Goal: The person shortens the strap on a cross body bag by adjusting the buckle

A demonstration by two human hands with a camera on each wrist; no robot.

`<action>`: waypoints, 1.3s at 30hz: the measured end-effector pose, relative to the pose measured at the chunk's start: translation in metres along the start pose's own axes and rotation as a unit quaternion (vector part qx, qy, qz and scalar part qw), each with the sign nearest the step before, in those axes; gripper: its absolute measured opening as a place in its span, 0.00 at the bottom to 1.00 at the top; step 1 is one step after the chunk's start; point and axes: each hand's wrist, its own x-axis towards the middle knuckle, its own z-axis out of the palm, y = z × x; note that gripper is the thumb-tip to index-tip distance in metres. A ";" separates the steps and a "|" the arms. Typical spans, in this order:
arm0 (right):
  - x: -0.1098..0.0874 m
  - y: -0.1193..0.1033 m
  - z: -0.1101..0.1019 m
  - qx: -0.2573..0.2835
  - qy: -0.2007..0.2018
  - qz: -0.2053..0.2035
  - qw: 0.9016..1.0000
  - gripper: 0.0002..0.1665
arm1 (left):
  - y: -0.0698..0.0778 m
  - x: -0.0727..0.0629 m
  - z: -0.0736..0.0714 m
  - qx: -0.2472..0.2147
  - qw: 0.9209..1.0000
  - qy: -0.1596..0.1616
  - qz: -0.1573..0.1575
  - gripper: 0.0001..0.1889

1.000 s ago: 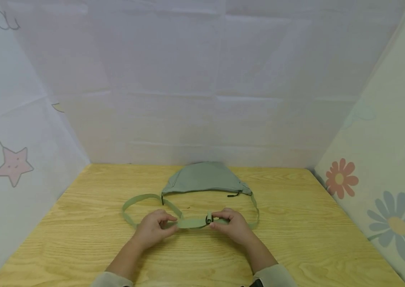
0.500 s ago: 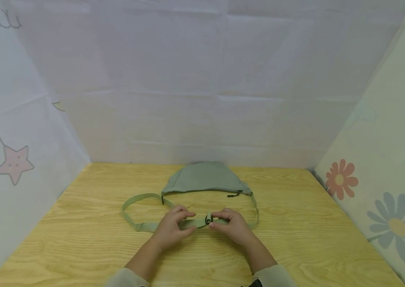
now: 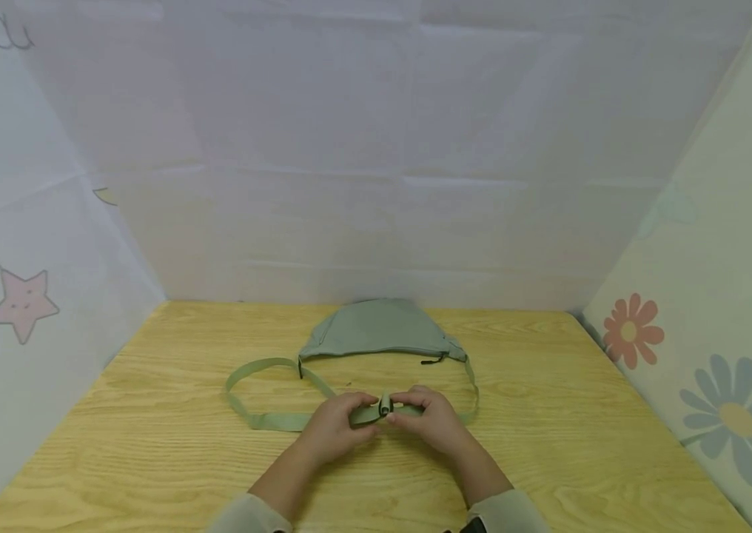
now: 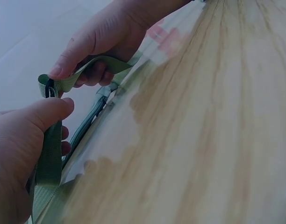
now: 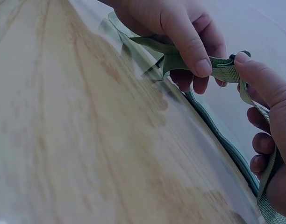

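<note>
A grey-green waist bag (image 3: 376,329) lies at the back of the table, its light green strap (image 3: 280,422) looping forward to both hands. On that strap sits a small dark buckle (image 3: 385,407), with a fold of webbing standing up through it. My right hand (image 3: 434,420) pinches the strap at the buckle between thumb and fingers. From the other side my left hand (image 3: 338,429) pinches the webbing just left of the buckle. In the right wrist view the left thumb presses the strap (image 5: 225,72) flat, close to the right thumb tip.
The wood-grain table (image 3: 149,444) carries the bag and strap. A zipper pull (image 3: 432,361) hangs at the bag's right front. Behind the table rises a pale cloth wall (image 3: 376,185); printed cloth with flowers (image 3: 739,420) and a star (image 3: 21,305) flanks it.
My left hand has slid right along the strap, up close to the buckle, and now pinches there. The right hand stays at the buckle; the bag has not moved.
</note>
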 end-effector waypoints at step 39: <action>-0.001 0.001 0.001 0.045 0.006 -0.021 0.999 0.19 | -0.002 -0.002 0.002 -0.093 0.993 0.075 0.002 0.18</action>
